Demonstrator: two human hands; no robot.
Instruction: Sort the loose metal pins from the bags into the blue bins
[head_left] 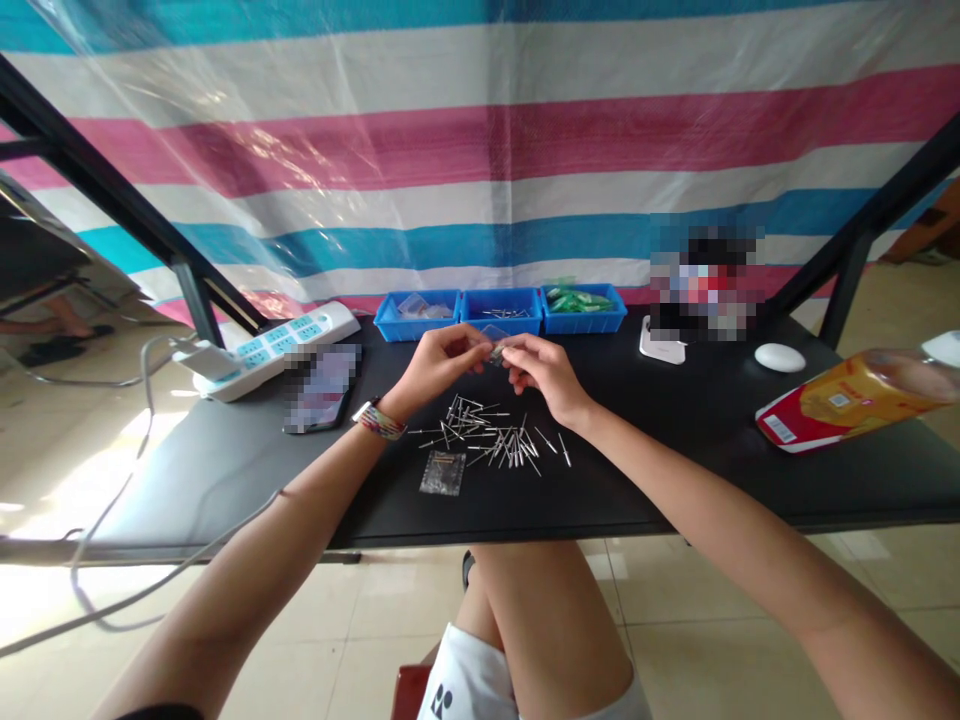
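My left hand (pixel 442 366) and my right hand (pixel 547 372) meet above the table, in front of the blue bins. Between their fingertips they pinch a small clear plastic bag (pixel 496 352); whatever is inside it is too small to make out. Below them, a loose pile of silver blind rivets (pixel 514 445) is spread on the black tabletop. At the near side of the pile lies another small clear bag (pixel 442 473) with a few thin pieces inside.
Three joined blue bins hold clear bags (pixel 424 307), rivets (pixel 504 314) and green packets (pixel 577 300). Left are a power strip (pixel 289 345) with cables and a phone (pixel 322 388). Right are a white case (pixel 661 343), a white mouse (pixel 780 357) and a tilted drink bottle (pixel 847 400).
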